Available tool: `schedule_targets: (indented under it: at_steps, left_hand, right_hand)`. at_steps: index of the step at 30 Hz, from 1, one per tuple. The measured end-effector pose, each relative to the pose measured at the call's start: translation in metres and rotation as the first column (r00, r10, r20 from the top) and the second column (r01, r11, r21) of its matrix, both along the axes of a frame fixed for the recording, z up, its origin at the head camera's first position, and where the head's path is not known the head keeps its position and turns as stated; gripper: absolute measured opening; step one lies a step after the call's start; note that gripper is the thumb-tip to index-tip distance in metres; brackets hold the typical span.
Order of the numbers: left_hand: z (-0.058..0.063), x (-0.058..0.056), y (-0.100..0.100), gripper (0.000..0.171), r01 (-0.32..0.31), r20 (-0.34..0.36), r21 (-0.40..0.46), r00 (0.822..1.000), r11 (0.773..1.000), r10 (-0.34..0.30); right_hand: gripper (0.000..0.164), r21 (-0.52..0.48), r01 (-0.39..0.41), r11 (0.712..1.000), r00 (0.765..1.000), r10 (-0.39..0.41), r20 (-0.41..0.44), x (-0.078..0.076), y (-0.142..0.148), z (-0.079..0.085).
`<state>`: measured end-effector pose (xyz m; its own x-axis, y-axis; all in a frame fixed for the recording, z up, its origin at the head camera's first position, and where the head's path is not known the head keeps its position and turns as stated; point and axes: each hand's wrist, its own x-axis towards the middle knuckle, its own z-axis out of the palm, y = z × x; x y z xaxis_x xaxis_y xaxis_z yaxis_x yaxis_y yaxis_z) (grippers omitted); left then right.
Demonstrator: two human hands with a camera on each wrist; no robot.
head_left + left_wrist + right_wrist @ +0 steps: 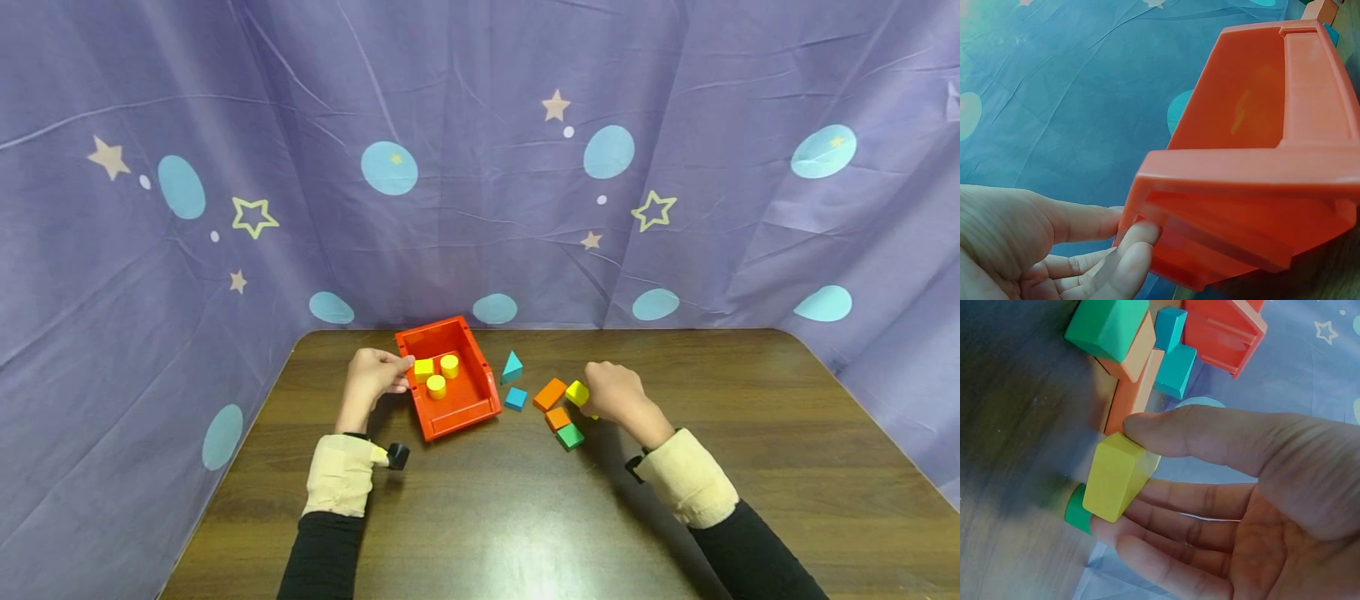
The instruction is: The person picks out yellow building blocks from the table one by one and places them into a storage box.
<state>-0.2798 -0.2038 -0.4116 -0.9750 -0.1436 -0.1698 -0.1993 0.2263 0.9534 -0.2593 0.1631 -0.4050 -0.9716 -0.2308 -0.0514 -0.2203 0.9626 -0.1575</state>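
Observation:
My left hand (372, 377) grips the left rim of a red plastic bin (465, 412), thumb on one side of the wall and fingers on the other. In the left wrist view the fingertips hold the corner of the bin (1241, 169). Inside it lie a yellow cube (423, 370) and two yellow cylinders (449, 366). Right of the bin, my right hand (618, 396) pinches a yellow block (1110, 478) between thumb and fingers, low over the table. A green piece with a curved side (1077, 509) shows just past the fingertips.
Between the bin and my right hand lie a blue triangular block (512, 367), a blue square block (516, 398), two orange blocks (551, 394) and a green block (570, 437). All are on the brown wooden table (480, 517). A purple curtain (465, 250) hangs behind the table.

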Motion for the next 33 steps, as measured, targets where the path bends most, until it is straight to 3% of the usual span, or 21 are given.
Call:
schedule_targets:
  at_steps: [11, 18, 25, 33]
  left_hand:
    - [0.0, 0.0, 0.0, 0.031, -0.007, -0.002, -0.016, 1.0, 1.0, 0.007]
    - [0.001, 0.001, 0.001, 0.03, -0.007, 0.0, -0.001, 1.0, 1.0, 0.007]
    - [-0.001, 0.001, -0.001, 0.029, -0.003, -0.001, 0.0, 1.0, 1.0, 0.003]
    - [0.0, 0.0, -0.001, 0.031, 0.002, 0.0, 0.005, 1.0, 1.0, -0.002]
  right_hand:
    - [0.026, 0.0, 0.006, 1.0, 1.0, -0.006, 0.0, -0.001, 0.001, 0.012]
    - [0.024, -0.014, -0.007, 1.0, 1.0, 0.007, -0.005, -0.004, 0.0, 0.024]
    - [0.032, -0.028, -0.033, 0.999, 0.999, 0.032, -0.04, -0.008, -0.005, 0.037]
    - [0.025, -0.046, -0.028, 0.999, 0.998, 0.026, -0.055, -0.008, -0.014, 0.056]
